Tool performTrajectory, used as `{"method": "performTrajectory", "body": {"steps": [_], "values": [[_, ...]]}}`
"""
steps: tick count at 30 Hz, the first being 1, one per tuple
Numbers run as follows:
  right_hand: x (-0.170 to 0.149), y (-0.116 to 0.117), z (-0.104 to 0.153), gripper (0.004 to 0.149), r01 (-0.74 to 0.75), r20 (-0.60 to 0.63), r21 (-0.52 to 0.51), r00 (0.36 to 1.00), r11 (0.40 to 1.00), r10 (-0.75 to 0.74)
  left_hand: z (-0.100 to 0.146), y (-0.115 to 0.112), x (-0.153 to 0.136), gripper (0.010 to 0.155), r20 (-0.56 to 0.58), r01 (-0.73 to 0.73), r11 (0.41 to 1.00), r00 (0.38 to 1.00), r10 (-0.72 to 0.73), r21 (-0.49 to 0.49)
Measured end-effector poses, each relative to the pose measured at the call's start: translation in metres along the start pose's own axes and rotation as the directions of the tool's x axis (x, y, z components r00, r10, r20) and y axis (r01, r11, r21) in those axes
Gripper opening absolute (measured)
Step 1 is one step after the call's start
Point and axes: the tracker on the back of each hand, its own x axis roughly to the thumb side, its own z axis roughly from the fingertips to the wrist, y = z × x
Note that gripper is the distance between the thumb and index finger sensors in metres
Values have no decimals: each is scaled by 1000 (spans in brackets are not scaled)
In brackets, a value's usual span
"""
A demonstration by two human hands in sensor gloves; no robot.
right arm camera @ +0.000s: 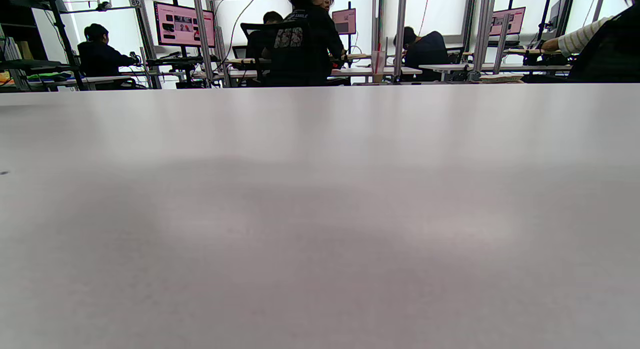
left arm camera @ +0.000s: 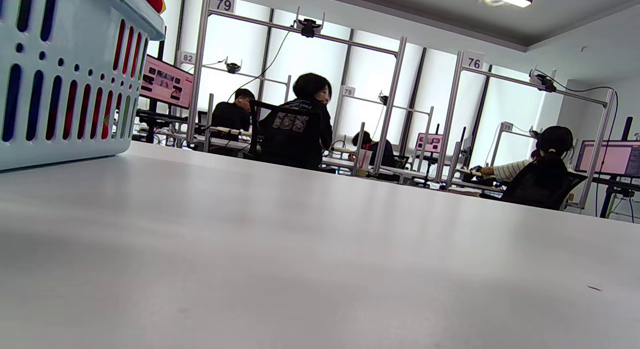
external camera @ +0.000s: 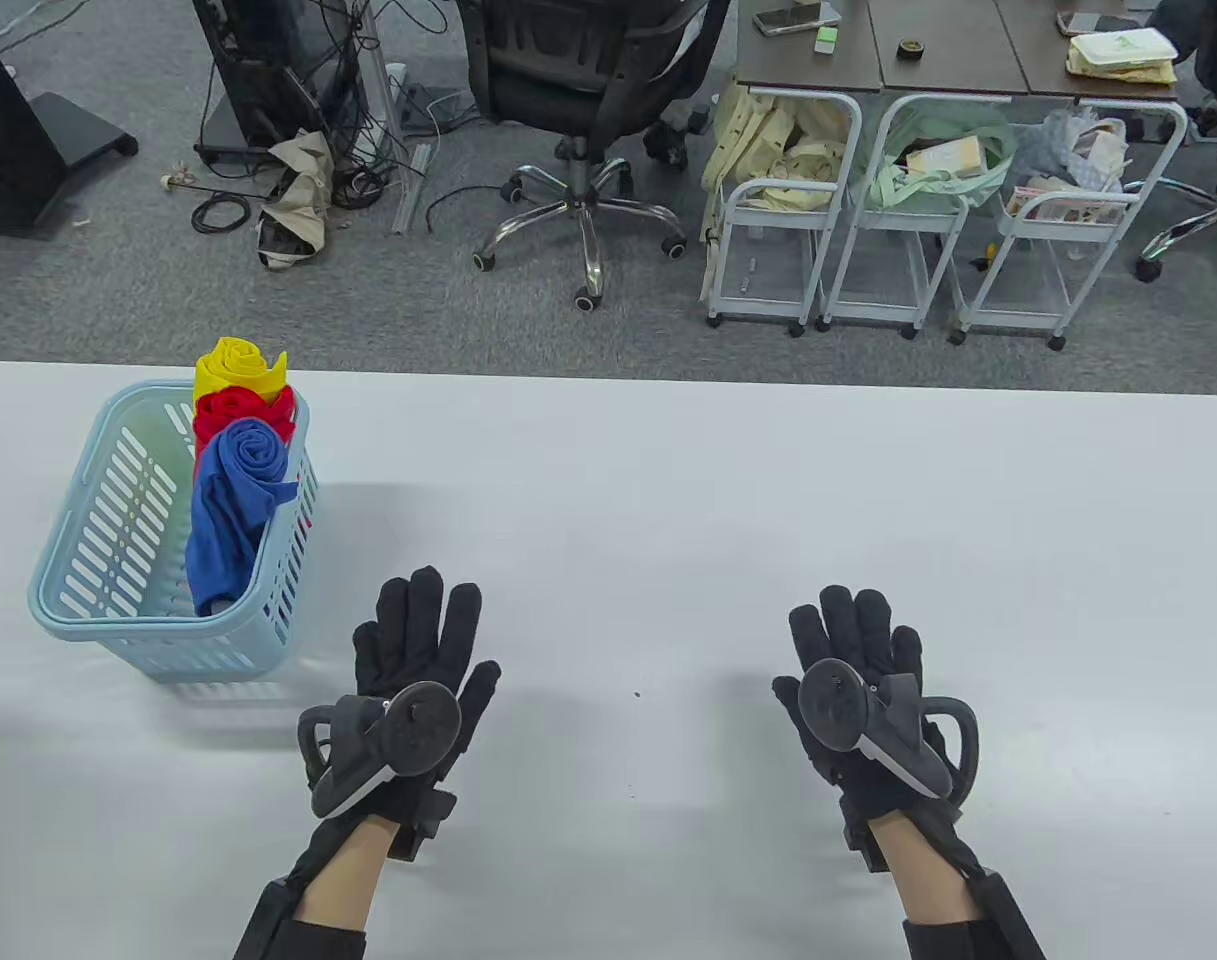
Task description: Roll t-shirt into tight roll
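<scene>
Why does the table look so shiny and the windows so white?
In the left wrist view, bright windows behind the people wash out white, and the table reflects them in pale streaks. The right wrist view shows the same glare, with a soft dark shadow patch mid-table. The table view is evenly lit, with a faint shadow beside the basket.

Three rolled tees, yellow [external camera: 238, 368], red [external camera: 243, 412] and blue [external camera: 236, 510], stand on end in the basket [external camera: 98, 520], leaning on its right wall.

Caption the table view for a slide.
Both gloved hands rest flat beside a basket of rolled shirts.
</scene>
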Motion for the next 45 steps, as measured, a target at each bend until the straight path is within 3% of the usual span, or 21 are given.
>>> {"method": "performTrajectory", "body": {"steps": [9, 16, 20, 23, 25, 31, 34, 38, 45], "values": [[-3, 3, -1, 71, 30, -10, 23, 1000, 999, -29, 0, 5, -7, 69, -17, -63, 998, 998, 64, 16], [-3, 6, 0, 72, 41, -1, 44, 999, 998, -41, -8, 14, -9, 68, -66, 20, 999, 998, -18, 44], [-4, 3, 0, 72, 60, 0, 36, 998, 998, -60, -27, 51, -8, 68, -127, 135, 984, 985, -120, 116], [-4, 2, 2, 71, 67, 5, 37, 998, 997, -68, -48, 84, -14, 68, -243, 219, 961, 954, -175, 170], [-3, 0, 4, 70, 75, 15, 32, 997, 997, -76, -64, 104, -27, 68, -336, 358, 923, 895, -294, 145], [-2, -4, 7, 71, 82, 24, 19, 996, 996, -82, -88, 131, -65, 76, -539, 348, 932, 806, -243, 99], [-3, -4, 6, 71, 98, 22, 22, 995, 995, -99, -95, 136, -77, 81, -585, 333, 941, 777, -234, 65], [-6, -5, 7, 72, 104, 15, 24, 994, 994, -105, -106, 139, -89, 88, -651, 276, 959, 717, -248, -62], [-6, -5, 6, 69, 134, 27, 28, 991, 991, -135, -113, 137, -104, 102, -683, 202, 964, 681, -265, -172]]}}
